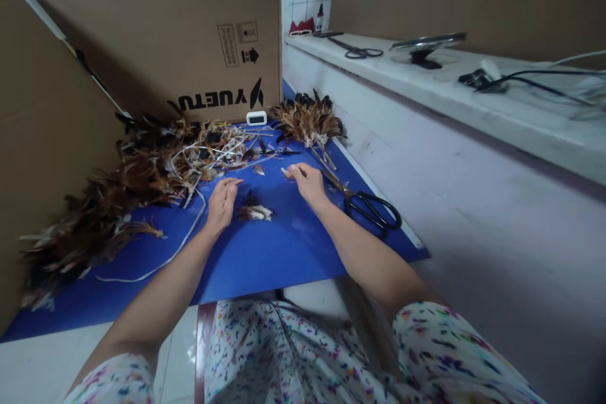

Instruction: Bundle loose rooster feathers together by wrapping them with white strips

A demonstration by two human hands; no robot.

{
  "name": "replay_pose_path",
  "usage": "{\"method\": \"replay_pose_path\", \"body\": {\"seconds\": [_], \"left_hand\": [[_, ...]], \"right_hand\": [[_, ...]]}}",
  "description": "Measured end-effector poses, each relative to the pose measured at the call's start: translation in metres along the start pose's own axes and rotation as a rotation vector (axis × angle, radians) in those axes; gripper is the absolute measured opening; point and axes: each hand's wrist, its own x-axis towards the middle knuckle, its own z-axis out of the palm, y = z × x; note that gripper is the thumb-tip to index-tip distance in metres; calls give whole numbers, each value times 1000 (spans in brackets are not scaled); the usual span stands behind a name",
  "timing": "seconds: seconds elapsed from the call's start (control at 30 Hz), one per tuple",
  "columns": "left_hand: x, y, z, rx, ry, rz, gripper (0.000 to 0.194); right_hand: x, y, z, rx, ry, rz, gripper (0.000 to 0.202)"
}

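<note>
My left hand (223, 202) hovers over the blue table surface (284, 252), its fingers stretched forward; nothing shows in it. My right hand (307, 183) is closed in a pinch on something small and pale at its fingertips, too small to make out. Between the hands, nearer the left one, a small bunch of feathers (257, 212) with white ends lies on the blue surface. A single loose feather (258, 170) lies just beyond. Black-handled scissors (374, 211) rest to the right of my right hand.
A long pile of brown feathers (137, 170) with white strips covers the left and back. A feather bundle (310, 117) and a small white digital display (256, 118) stand at the back, before a cardboard box (156, 31). Along the right runs a ledge (473, 98) holding more scissors (362, 52).
</note>
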Motion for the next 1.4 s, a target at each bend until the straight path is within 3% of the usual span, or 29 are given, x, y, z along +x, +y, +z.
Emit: {"method": "replay_pose_path", "body": {"seconds": [0.13, 0.27, 0.4, 0.57, 0.67, 0.77, 0.87, 1.07, 1.27, 1.4], "left_hand": [[7, -14, -1, 17, 116, -97, 53], [13, -27, 1, 11, 176, -203, 54], [17, -40, 3, 47, 174, -299, 51], [23, -53, 9, 159, 74, -251, 51], [29, -58, 16, 232, -17, -192, 54], [37, -61, 22, 303, -137, -160, 58], [46, -62, 28, 362, -258, -149, 62], [59, -53, 35, 543, -447, -198, 72], [69, -42, 38, 595, -523, -311, 77], [77, -45, 43, 577, -498, -365, 76]], "right_hand": [[4, 3, -2, -39, 55, 13, 9], [7, 8, 1, -20, 112, -38, 23], [4, 12, 2, -31, 62, -2, 15], [-8, 7, 8, -238, 4, -189, 30], [-11, 6, 13, -406, -158, -335, 40], [-9, 6, 17, -566, -322, -381, 42], [-6, 9, 21, -657, -419, -383, 40], [3, 13, 31, -723, -489, -404, 45], [20, 10, 43, -909, -595, -259, 61], [34, 8, 51, -975, -630, -178, 72]]}}
